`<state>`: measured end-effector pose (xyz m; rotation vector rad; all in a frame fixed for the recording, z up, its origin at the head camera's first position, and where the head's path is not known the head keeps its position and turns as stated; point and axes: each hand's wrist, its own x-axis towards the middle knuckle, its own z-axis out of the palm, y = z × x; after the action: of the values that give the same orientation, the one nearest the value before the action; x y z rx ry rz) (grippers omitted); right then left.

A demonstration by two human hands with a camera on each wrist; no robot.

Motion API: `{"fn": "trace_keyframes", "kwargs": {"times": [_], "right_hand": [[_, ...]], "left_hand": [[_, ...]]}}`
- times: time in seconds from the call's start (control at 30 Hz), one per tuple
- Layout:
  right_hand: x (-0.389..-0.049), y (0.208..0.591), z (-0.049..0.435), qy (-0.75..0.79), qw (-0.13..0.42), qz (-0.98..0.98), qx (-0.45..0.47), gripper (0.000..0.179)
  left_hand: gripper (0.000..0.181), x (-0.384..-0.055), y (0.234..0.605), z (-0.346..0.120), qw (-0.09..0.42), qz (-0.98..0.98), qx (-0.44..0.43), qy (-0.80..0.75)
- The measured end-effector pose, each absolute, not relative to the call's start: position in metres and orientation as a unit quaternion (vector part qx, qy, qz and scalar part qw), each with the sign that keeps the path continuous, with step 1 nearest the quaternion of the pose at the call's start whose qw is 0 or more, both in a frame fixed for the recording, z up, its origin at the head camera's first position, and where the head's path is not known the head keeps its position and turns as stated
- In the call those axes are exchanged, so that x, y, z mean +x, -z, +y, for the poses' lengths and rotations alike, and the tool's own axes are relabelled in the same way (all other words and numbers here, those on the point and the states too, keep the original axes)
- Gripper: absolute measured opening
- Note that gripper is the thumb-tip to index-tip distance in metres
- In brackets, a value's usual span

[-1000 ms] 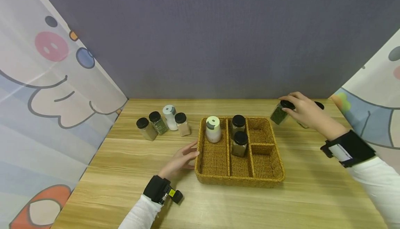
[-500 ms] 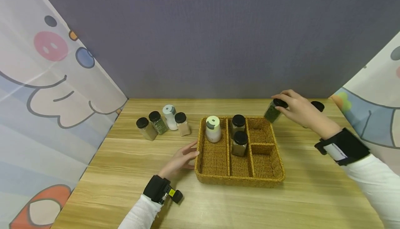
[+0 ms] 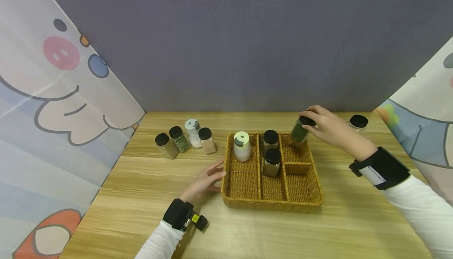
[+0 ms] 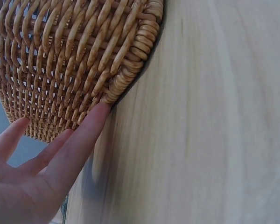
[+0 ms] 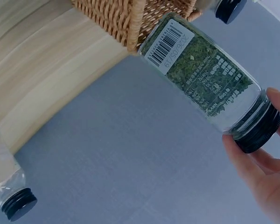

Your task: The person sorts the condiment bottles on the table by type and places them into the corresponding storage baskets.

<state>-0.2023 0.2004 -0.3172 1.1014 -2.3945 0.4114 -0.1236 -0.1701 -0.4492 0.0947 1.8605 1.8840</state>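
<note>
head view, right hand (image 3: 325,127) pinching herb jar (image 3: 299,133), left hand (image 3: 203,179) outstretched, touching basket (image 3: 269,205)

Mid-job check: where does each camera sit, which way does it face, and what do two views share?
Head: worn on the head, facing forward and down at the table and basket; left grip, right grip and white sleeves show.
Left wrist: on that wrist, facing the basket's woven side; part of the left grip shows, fingertips touching the basket.
Right wrist: on that wrist, facing the herb jar; part of the right grip shows, holding its lid end.
Shared: head and right wrist both show the herb jar in the right grip.
</note>
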Motion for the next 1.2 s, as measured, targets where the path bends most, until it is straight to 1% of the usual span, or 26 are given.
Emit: {"fn": "trace_keyframes", "kwargs": {"times": [0.2, 0.37, 0.63, 1.0, 1.2], "right_hand": [[-0.203, 0.322, 0.196, -0.152, 0.256, -0.856, 0.422, 0.043], [-0.201, 0.322, 0.193, -0.148, 0.255, -0.858, 0.421, 0.043], [-0.199, 0.322, 0.189, -0.156, 0.222, -0.872, 0.407, 0.04], [-0.201, 0.336, 0.189, -0.173, 0.21, -0.873, 0.405, 0.038], [-0.202, 0.344, 0.188, -0.18, 0.191, -0.882, 0.391, 0.037]], "left_hand": [[0.068, -0.124, 0.45, -0.17, 0.243, 0.681, 0.036, -0.69], [0.069, -0.124, 0.451, -0.171, 0.243, 0.68, 0.033, -0.691], [0.068, -0.125, 0.453, -0.17, 0.234, 0.683, 0.027, -0.692], [0.066, -0.124, 0.451, -0.169, 0.234, 0.679, 0.027, -0.695], [0.065, -0.123, 0.451, -0.169, 0.235, 0.679, 0.031, -0.695]]}}
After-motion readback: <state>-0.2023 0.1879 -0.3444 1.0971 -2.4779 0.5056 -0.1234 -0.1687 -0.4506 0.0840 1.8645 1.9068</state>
